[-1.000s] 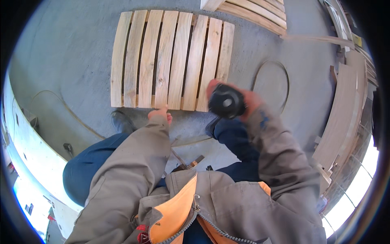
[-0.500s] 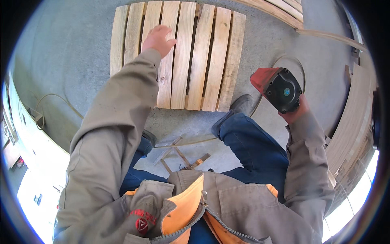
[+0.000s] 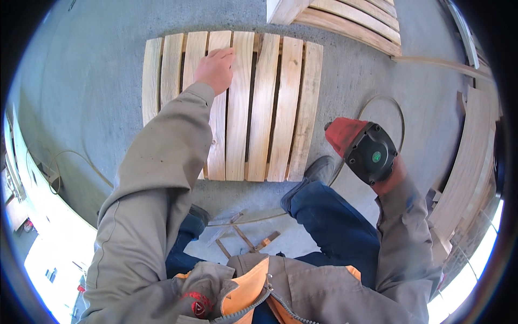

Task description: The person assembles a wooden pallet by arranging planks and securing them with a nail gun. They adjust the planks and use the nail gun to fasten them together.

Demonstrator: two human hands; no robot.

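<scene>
A slatted wooden panel (image 3: 239, 124) of pale boards lies in front of me on the floor. Over its far half, my left hand (image 3: 215, 70) has its fingers bent and drawn together at the gap between two middle slats, seemingly gripping a slat's edge; the fingertips are partly hidden. Off to the right of the panel, my right hand (image 3: 392, 177) is wrapped round a red and black nail gun (image 3: 364, 146). The tool hangs in the air, its red end turned toward the panel, its black cap facing up. Most of the right-hand fingers are hidden beneath it.
Another slatted wooden piece (image 3: 345, 29) stands at the far right. A thin hose (image 3: 402, 116) loops on the floor by the tool. Long boards (image 3: 458, 167) are stacked at the right edge. A small wooden frame (image 3: 245, 237) lies between my feet.
My left hand's spread fingers have closed in at a slat gap. The nail gun has come slightly lower and leftward in the picture. The whole panel sits lower in view.
</scene>
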